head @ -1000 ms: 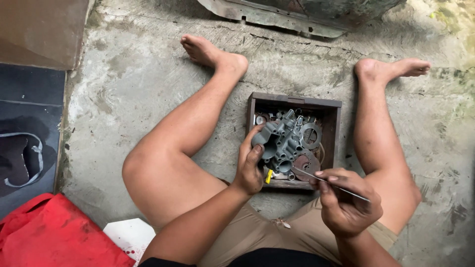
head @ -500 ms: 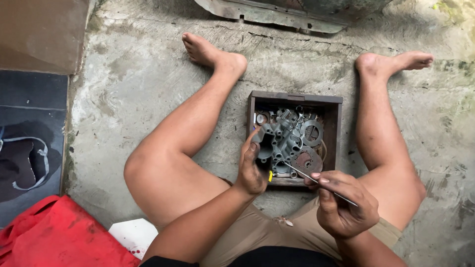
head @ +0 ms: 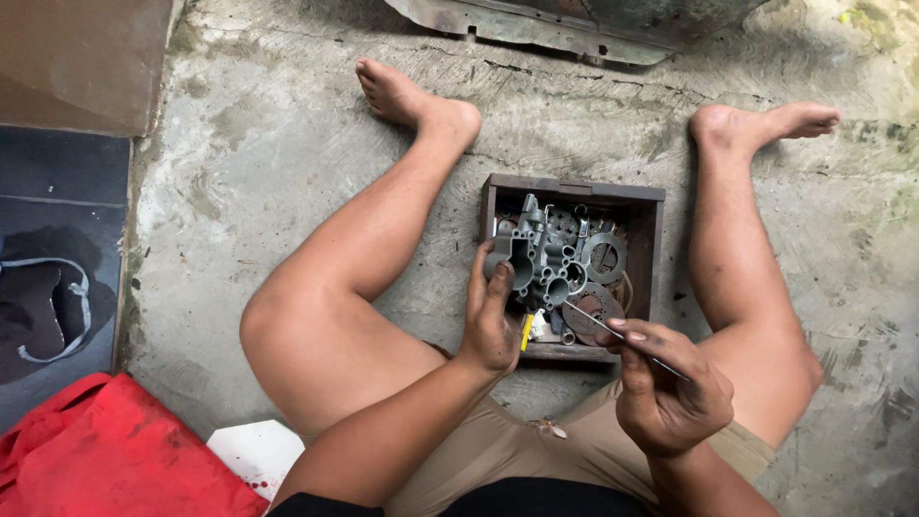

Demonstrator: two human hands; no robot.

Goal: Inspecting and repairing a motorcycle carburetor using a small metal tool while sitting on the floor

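Two bare hands work just below the middle of the frame, over a small dark wooden box [head: 574,190] that sits on the concrete floor [head: 287,144] between the person's spread legs. The left hand [head: 490,321] grips a grey cast-metal carburetor body [head: 538,260] from its left side, fingers wrapped around its lower left edge, holding it just above the box's contents. The right hand [head: 665,388], lower and to the right, is closed around a thin metal rod [head: 613,335], pinched between thumb and fingertips; the rod slants up and left, and its tip reaches the lower right of the carburetor body. Inside the box lie round metal rings and gaskets [head: 603,257], with a small yellow piece [head: 526,330] near the box's front edge, just beside the left hand. A red cloth bag [head: 105,455] fills the lower left corner, and a rusted metal sheet [head: 574,21] lies along the top edge.
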